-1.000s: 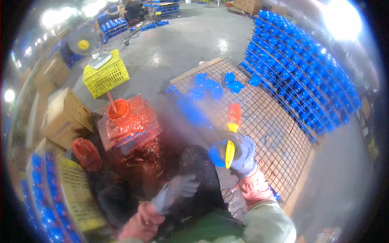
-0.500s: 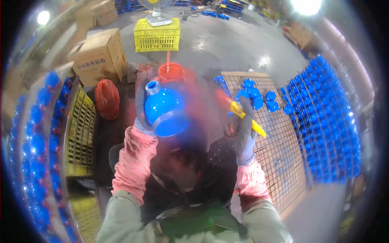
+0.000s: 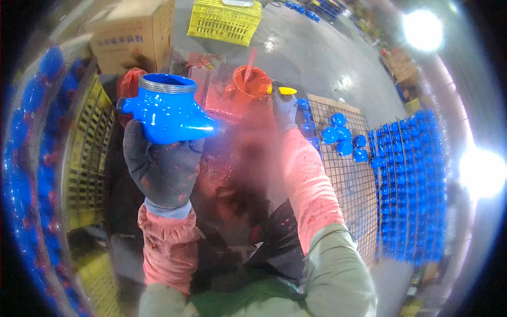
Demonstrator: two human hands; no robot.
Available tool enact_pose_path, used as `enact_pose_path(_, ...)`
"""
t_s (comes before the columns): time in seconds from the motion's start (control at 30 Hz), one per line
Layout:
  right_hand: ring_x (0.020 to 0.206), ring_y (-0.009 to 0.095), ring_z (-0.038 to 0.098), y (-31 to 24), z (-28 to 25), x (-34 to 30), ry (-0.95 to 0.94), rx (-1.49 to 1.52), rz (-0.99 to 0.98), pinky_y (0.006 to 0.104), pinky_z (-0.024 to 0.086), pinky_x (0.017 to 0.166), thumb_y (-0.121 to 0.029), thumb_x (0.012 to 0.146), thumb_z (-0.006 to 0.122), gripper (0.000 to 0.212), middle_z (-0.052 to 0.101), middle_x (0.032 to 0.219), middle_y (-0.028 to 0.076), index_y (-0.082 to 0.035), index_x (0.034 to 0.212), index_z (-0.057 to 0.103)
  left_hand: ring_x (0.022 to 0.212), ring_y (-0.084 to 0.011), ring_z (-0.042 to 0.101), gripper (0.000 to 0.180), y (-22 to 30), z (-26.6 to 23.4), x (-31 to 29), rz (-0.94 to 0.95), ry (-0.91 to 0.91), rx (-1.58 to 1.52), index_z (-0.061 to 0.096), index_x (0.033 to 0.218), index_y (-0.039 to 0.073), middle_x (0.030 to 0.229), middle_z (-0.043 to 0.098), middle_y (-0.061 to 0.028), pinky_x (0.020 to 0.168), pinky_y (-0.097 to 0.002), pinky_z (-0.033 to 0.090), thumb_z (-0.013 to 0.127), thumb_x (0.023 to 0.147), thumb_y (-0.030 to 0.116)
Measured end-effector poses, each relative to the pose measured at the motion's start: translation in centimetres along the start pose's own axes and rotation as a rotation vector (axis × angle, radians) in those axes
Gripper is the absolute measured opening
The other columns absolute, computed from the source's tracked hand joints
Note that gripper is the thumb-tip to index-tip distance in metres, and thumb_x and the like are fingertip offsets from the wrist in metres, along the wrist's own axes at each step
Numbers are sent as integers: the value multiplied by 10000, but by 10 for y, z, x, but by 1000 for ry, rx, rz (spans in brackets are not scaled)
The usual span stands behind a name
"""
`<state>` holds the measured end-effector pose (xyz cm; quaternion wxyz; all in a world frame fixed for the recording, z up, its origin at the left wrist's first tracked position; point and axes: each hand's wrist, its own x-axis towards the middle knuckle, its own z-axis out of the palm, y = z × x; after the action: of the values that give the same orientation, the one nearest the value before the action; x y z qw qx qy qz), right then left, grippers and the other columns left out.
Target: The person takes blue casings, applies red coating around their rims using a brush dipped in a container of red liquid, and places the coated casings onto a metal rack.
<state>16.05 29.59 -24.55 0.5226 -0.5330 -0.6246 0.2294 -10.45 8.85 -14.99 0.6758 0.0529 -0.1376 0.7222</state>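
My left hand, in a dark grey glove, is closed around a glossy blue housing, a hollow metal fitting. Its wide threaded mouth faces up; a short stub sticks out to the left and a tapered neck points right. My right hand, also gloved, is closed on a yellow-handled brush. The brush's other end reaches the rim of a red paint bucket; its bristles cannot be made out. A red-coated stick stands in the bucket.
A wire rack at the right carries several blue fittings, with rows of blue parts beyond. More blue parts line the left beside yellow crates. A cardboard box, red bag and yellow crate stand ahead.
My right hand has carried the brush left and forward to the bucket. My left hand has turned the blue fitting, so its wide threaded mouth now faces up and its neck right.
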Motion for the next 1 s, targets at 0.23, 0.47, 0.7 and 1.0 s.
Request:
enact_pose_path(0.23,754,180,643,43,22,28,-11,-145,-20,314,492,692,-261,878,646,276,690,862,78,-7,984,662,1245,-336,455,477,7,9,-2,77,64,60,412,1337,88,1373,437,-172,1021,-602,370,490,959,368)
enact_pose_path(0.47,574,133,597,15,-14,-1,131,178,359,275,445,452,-273,890,621,257,639,735,46,-18,871,652,1337,-379,340,515,13,-15,-4,-41,-13,-92,402,1385,142,1458,370,-122,1065,-660,259,539,940,362)
enact_pose_path(0.7,707,175,656,29,-41,-31,44,142,39,288,531,573,-316,930,583,364,657,889,85,9,1090,610,1326,-378,351,558,-18,-62,-20,169,115,356,325,1411,108,1451,348,-156,1053,-674,268,539,947,330)
enact_pose_path(1.0,931,161,571,-126,-79,-98,7,1153,318,324,480,775,-307,978,497,291,593,1032,31,-88,1161,549,1105,-256,527,920,-74,-21,-24,267,16,1675,355,1344,-10,1274,458,-146,934,-367,448,863,597,163)
